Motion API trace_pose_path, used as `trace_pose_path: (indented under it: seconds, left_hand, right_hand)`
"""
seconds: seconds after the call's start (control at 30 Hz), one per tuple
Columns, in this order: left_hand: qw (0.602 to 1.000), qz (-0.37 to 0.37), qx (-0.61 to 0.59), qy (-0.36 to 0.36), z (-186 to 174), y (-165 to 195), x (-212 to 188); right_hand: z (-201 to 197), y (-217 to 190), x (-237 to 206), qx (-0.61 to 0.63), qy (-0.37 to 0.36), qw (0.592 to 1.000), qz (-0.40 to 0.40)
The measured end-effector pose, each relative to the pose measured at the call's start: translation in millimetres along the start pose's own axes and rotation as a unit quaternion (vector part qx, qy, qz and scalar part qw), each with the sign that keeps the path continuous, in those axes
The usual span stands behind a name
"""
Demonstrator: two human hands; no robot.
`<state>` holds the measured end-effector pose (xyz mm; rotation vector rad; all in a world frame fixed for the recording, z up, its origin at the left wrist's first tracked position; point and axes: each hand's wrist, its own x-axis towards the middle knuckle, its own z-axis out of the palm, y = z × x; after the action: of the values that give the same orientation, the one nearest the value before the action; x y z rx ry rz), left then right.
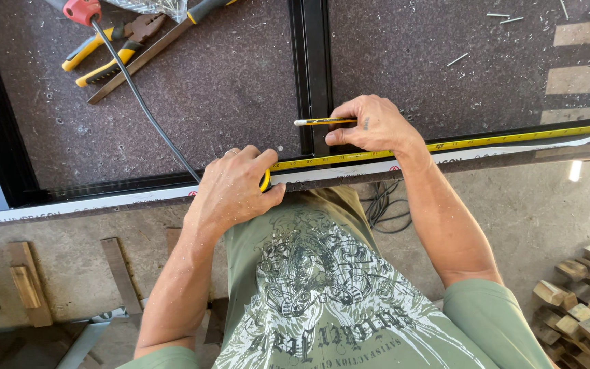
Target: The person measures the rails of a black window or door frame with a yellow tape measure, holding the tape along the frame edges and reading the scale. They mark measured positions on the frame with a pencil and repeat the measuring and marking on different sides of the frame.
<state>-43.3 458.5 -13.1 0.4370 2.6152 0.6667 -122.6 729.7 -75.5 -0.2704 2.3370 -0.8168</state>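
Tape measure runs along the near edge of the table, long axis left to right from where I'm watching, yellow blade stretched past my right hand toward the far right end. Left hand is closed around the tape's yellow case at the table edge, thumb and fingers clamped on it, so the blade leads away rightward from those fingers. Right hand sits just beyond the blade, fingers pinched shut on a pencil. Pencil lies roughly parallel to the blade, its free end sticking out leftward from the fingers over the black frame bar that crosses the table front to back. Lower fingers of the right hand press down on or right beside the blade; I can't tell which. Right hand is the one nearer the bar and blade crossing; left hand is just left of it, holding the case.

Far off beyond the left fingers: pliers with yellow grips, a flat tool with a yellow handle, a black cable. Loose nails lie beyond the right fingers. Wood blocks are piled on the floor, below right.
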Motion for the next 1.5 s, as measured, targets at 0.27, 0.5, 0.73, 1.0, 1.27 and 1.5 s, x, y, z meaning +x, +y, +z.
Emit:
trace_pose_path:
  seconds: [0.27, 0.5, 0.73, 1.0, 1.27, 1.5]
  left_hand:
    - [1.000, -0.002, -0.002, -0.009, 2, -2, 2]
    - [1.000, 0.003, -0.028, 0.002, -12, -3, 4]
    - [0.996, -0.041, -0.082, 0.018, -74, -20, -37]
    - [0.995, -0.015, -0.097, 0.032, -129, -116, -123]
    - [0.984, -0.128, -0.121, -0.021, -171, -298, -218]
    - [0.985, -0.151, -0.008, -0.085, -198, -496, -256]
  right_hand:
    - [1, -2, -1, -0.001, 0.007, 1.000, -0.001]
    - [-20, -9, -8, 0.056, 0.039, 0.996, -0.051]
    - [-46, -30, -100, -0.105, 0.423, 0.882, -0.180]
    - [16, -75, -133, -0.128, 0.475, 0.858, -0.149]
    - [109, -192, -85, -0.125, 0.484, 0.861, -0.094]
    - [214, -309, -15, -0.089, 0.483, 0.871, -0.035]
